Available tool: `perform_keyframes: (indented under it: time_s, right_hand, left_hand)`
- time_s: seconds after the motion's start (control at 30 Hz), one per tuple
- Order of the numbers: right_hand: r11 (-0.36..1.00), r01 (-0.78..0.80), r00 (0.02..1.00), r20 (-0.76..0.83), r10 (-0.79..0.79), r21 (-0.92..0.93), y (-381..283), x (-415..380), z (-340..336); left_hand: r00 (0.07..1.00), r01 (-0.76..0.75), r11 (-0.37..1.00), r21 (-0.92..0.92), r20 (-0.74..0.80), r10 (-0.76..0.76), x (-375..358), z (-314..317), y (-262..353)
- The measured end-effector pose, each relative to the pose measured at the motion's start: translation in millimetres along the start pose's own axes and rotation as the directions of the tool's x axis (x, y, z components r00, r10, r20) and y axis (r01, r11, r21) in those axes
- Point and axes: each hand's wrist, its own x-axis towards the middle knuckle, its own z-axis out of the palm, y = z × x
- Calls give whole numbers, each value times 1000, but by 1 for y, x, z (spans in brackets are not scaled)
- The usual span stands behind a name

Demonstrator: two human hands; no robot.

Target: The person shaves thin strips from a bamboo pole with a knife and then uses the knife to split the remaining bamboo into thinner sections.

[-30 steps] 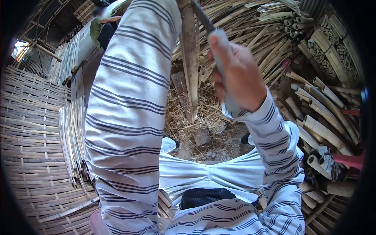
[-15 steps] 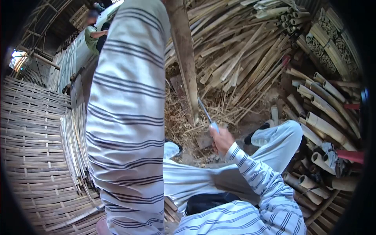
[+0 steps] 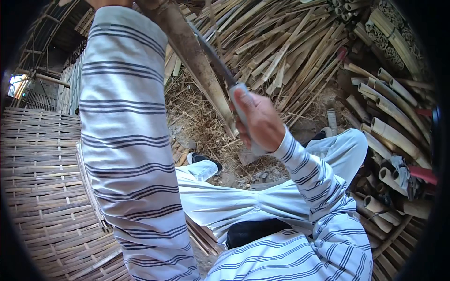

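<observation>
My right hand (image 3: 262, 119) is closed around the pale handle of a long-bladed knife (image 3: 216, 61), thumb lying along the handle. The narrow dark blade slants up and left, close beside a wooden post (image 3: 199, 72) that leans in front of me. My left arm in a striped sleeve reaches up past the post's left side. Only a sliver of my left hand (image 3: 111, 3) shows at the top edge; its fingers are cut off by the frame, so what they touch is hidden.
Split bamboo strips (image 3: 276, 51) are heaped behind the post, with shavings (image 3: 211, 126) on the ground. Cut bamboo poles (image 3: 393, 136) and rolled bundles (image 3: 391, 42) stand at right. A woven bamboo panel (image 3: 42, 173) lies at left. My feet rest either side of the post.
My right hand has risen and come closer to the camera with the knife. My left arm has swung left, bringing part of the hand into view. The post appears more tilted.
</observation>
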Motion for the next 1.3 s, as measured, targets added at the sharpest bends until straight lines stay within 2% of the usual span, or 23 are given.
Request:
perform_keyframes:
  time_s: [0.07,0.2,0.23,0.3,0.33,0.43,0.5,0.53,0.63,0.67,0.7,0.73,0.77,0.83,0.9,0.97,1.07,1.2,1.3]
  right_hand:
    - [998,-35,999,9,35,52,22,-1,7]
    - [943,-202,979,22,203,264,92,-11,10]
    - [909,-299,949,-5,314,292,107,-10,4]
    - [805,-473,852,-46,521,358,129,-10,-8]
    - [842,-469,863,-65,501,268,142,-12,-12]
    - [908,-419,902,-98,420,28,171,-13,-22]
    - [939,-340,932,-115,343,44,155,-11,-21]
    - [954,-296,946,-123,300,48,146,-8,-22]
    - [971,-199,965,-201,170,-136,123,1,-32]
    - [967,-175,965,-225,132,-183,117,3,-35]
    - [944,-110,969,-245,32,-313,118,5,-39]
    - [942,-114,973,-225,43,-316,114,6,-41]
    - [940,-120,977,-207,55,-319,108,6,-42]
    - [940,-124,984,-159,76,-317,94,2,-39]
    - [982,-178,983,-58,174,-62,95,2,-33]
    - [957,-249,969,35,246,149,93,1,-27]
    - [985,-160,986,-32,162,70,117,9,-33]
    - [955,-222,964,-194,184,-198,163,18,-69]
    - [914,-400,868,-344,357,-62,196,19,-84]
  left_hand:
    - [998,51,999,-17,24,-51,0,-5,-1]
    - [998,58,986,154,-34,-53,-2,-9,-13]
    - [997,65,984,167,33,-71,-1,-18,-14]
    - [973,209,974,87,86,-216,0,-23,-26]
    - [950,282,958,52,122,-287,0,-24,-29]
    - [963,264,961,76,24,-267,-1,-24,-25]
    - [944,329,942,65,16,-330,-3,-26,-36]
    - [953,301,952,48,10,-302,-5,-27,-42]
    - [984,178,984,-11,18,-177,-3,-30,-58]
    - [979,204,979,-4,22,-204,-2,-31,-62]
    - [973,231,973,4,24,-231,-2,-31,-65]
    - [966,259,966,12,26,-259,-3,-31,-68]
    - [978,208,978,31,28,-209,-2,-30,-71]
    - [976,214,977,13,27,-215,-5,-26,-73]
    - [977,211,977,-13,24,-210,-3,-25,-70]
    - [979,201,979,-26,27,-200,-3,-22,-68]
    - [981,194,980,-39,35,-193,-4,-19,-65]
    - [981,194,979,-64,37,-192,-4,-15,-60]
    - [980,198,978,-73,39,-195,-5,-12,-58]
